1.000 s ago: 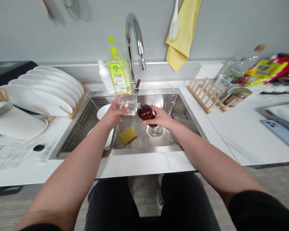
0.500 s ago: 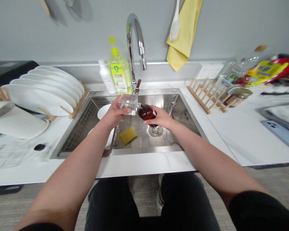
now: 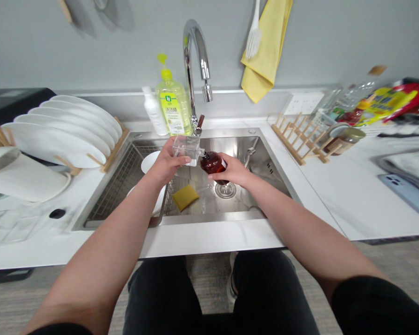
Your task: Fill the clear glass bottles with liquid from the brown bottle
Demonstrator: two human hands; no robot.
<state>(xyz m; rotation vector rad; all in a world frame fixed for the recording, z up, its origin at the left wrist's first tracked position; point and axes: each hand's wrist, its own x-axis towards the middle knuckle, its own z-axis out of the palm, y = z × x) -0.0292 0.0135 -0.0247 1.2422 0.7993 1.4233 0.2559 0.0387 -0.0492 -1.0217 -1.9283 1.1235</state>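
My left hand (image 3: 165, 164) is closed round a clear square glass container (image 3: 186, 148), held over the steel sink (image 3: 265, 158). My right hand (image 3: 232, 170) grips a small bottle of dark red-brown liquid (image 3: 212, 162), tipped on its side with its neck against the container's edge. Both are held just below the curved chrome tap (image 3: 194, 60). On the sink floor under my hands lie a yellow sponge (image 3: 185, 197) and the drain (image 3: 225, 190).
White plates (image 3: 66, 130) stand in a wooden rack at left, above a wire grid (image 3: 120, 181) and a white dish in the sink. Dish soap bottle (image 3: 172, 104) stands behind the tap. An empty wooden rack (image 3: 296, 137), jars and a phone (image 3: 407, 193) are at right.
Almost nothing: both hands keep the bottle tipped against the glass container, which shifts very slightly.
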